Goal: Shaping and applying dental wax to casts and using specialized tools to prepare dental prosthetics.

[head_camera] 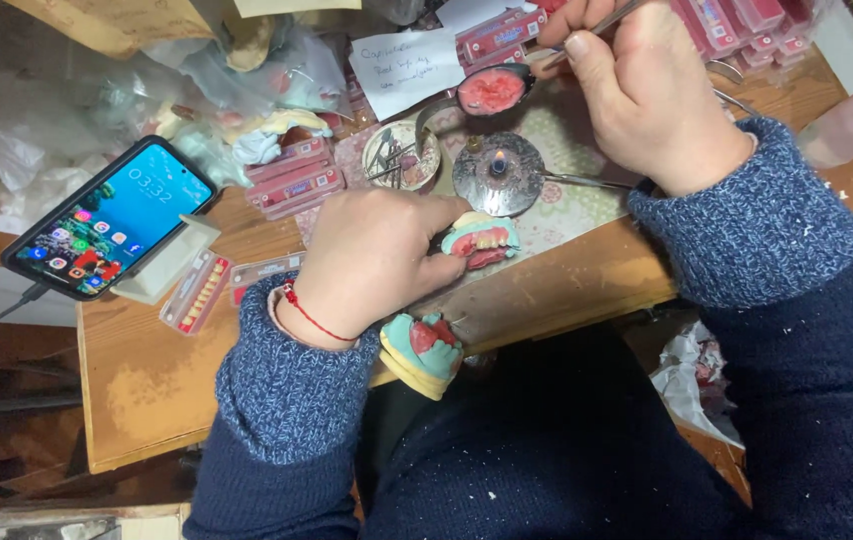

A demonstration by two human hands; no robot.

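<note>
Here the denture model (482, 240), pale green with pink gums and a row of white teeth, lies near the front edge of the counter (147, 380), pinched between the thumb and fingers of the left hand (372, 255). A red cord circles that wrist. Just below, at the counter's front edge, a second model (422, 350) in green and yellow plaster with red wax sits touching the left sleeve. Just behind the held model stands a small round metal burner (497, 172) with a tiny flame at its middle. Behind that, a spoon (492, 92) holds a lump of pink wax. The right hand (647, 85), toward the back of the counter, is closed around a thin metal tool (602, 22) whose tip points at the spoon. Toward the left edge a phone (112, 220) leans with its screen lit, and a strip of tooth samples (197, 292) lies beside it.
</note>
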